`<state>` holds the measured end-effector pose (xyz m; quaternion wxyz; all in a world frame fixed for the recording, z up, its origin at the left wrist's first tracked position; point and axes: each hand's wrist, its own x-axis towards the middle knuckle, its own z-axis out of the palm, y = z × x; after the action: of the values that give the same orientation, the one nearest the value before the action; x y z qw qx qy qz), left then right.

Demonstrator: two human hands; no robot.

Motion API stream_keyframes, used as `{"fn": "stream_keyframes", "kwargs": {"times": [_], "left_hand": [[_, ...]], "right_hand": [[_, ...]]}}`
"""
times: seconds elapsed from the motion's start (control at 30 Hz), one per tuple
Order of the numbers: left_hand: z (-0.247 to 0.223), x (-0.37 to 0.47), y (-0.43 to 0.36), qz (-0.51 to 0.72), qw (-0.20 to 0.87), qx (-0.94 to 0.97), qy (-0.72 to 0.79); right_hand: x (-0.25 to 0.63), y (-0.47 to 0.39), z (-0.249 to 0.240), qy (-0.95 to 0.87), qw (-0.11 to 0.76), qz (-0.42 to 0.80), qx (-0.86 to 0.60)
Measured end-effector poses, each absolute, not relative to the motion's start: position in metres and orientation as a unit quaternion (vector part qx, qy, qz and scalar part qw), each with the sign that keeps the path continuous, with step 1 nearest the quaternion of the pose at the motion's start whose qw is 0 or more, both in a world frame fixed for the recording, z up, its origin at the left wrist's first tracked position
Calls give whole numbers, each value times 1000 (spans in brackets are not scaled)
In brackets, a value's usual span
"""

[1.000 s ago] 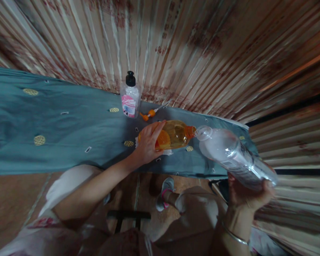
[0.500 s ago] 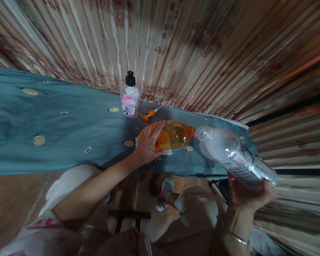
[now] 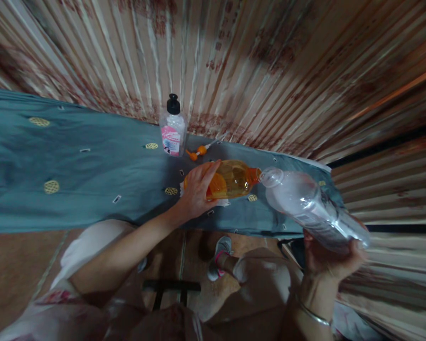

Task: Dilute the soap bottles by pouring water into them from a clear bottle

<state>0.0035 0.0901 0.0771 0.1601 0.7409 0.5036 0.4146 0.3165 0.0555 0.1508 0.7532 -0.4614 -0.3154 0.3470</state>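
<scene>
My left hand point(image 3: 199, 192) is wrapped round the lower half of an amber see-through bottle point(image 3: 236, 180), whose open neck points right. In my right hand point(image 3: 335, 260) I grip the base end of a large clear plastic bottle point(image 3: 301, 201). It is tilted, with its uncapped mouth meeting the amber bottle's neck. Whether liquid passes between them I cannot tell. Behind the amber bottle lies an orange pump top point(image 3: 201, 150) with a clear tube. A clear bottle with a black cap and a pink label point(image 3: 173, 132) stands upright near it.
A teal cloth with yellow patterns point(image 3: 92, 175) covers the long narrow table. Pleated curtains point(image 3: 199, 61) hang along its back and right side. A white piece point(image 3: 223, 202) shows under the amber bottle. Below are my legs and a dark stool-like bar point(image 3: 172, 286).
</scene>
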Motion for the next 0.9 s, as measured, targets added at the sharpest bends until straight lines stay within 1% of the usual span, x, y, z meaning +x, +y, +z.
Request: {"fn": "stream_keyframes", "kwargs": {"times": [0.3, 0.9], "left_hand": [[79, 3, 89, 407, 178, 734, 514], [76, 4, 90, 411, 167, 737, 510]], "right_hand": [[315, 56, 151, -312, 758, 346, -456], [315, 56, 152, -315, 753, 344, -464]]}}
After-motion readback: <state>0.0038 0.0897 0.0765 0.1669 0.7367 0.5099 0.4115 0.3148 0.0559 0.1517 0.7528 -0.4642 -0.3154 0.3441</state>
